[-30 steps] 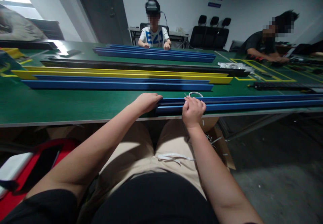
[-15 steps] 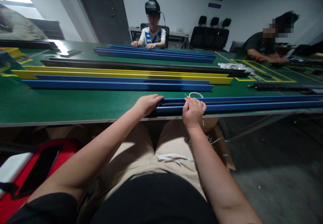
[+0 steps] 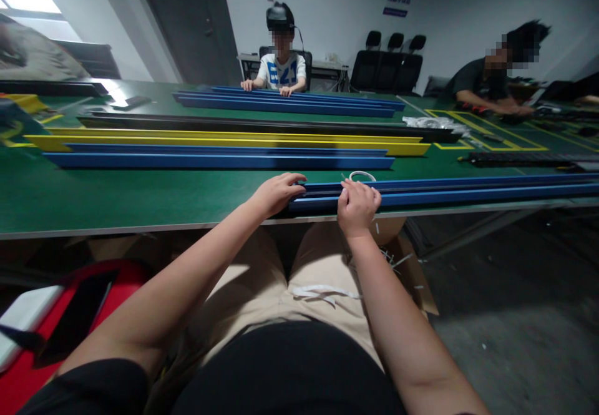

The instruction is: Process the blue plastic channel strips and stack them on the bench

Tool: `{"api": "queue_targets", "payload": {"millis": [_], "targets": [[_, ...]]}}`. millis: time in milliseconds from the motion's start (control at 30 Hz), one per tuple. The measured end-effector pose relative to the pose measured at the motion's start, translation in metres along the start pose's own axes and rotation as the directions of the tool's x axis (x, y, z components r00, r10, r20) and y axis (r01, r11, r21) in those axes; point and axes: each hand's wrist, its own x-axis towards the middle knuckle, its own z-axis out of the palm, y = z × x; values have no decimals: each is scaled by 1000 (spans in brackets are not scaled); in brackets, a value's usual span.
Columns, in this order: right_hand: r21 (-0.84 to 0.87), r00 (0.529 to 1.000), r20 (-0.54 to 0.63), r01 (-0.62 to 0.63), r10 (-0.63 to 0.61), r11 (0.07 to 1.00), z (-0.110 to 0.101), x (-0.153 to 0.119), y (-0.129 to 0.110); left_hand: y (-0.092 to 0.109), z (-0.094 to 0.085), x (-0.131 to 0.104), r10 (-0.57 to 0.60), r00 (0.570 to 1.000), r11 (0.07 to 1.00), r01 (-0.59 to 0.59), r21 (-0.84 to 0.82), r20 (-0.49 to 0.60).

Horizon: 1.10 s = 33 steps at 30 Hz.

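Observation:
A long blue channel profile (image 3: 468, 200) with raised side walls lies along the table's near edge. My left hand (image 3: 279, 191) is at its left end, with the fingers curled over the end and the thumb hidden. Farther right, my right hand (image 3: 359, 206) is closed over the same profile, fingers bent and pressed together. A thin white strip (image 3: 362, 173) makes a loop just behind my right fingers, and a short pale end shows beside the fingertips. The part of the strip inside the hand is hidden.
Beyond my hands lie another blue profile (image 3: 224, 161), a yellow profile (image 3: 187, 139) and a black profile (image 3: 262, 125). More blue profiles (image 3: 290, 104) lie before a person (image 3: 283, 72) opposite. Another person (image 3: 486, 84) works at the right. A cardboard box (image 3: 416, 265) stands below the table.
The fingers of my left hand have lifted and curled slightly at the profile's end. My right hand stays nearly in place. The person opposite has shifted their hands slightly.

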Motion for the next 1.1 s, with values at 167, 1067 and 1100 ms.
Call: {"api": "queue_targets", "payload": {"millis": [167, 1067, 1100], "targets": [[43, 1000, -8, -17, 18, 999, 0, 1, 0, 0, 0, 1, 29, 999, 999, -30, -18, -26], [228, 783, 596, 51, -181, 972, -28, 46, -58, -7, 3, 7, -85, 924, 912, -78, -403, -373], [230, 787, 592, 42, -174, 972, -28, 46, -59, -8, 0, 10, -92, 923, 904, -79, -420, -372]]}}
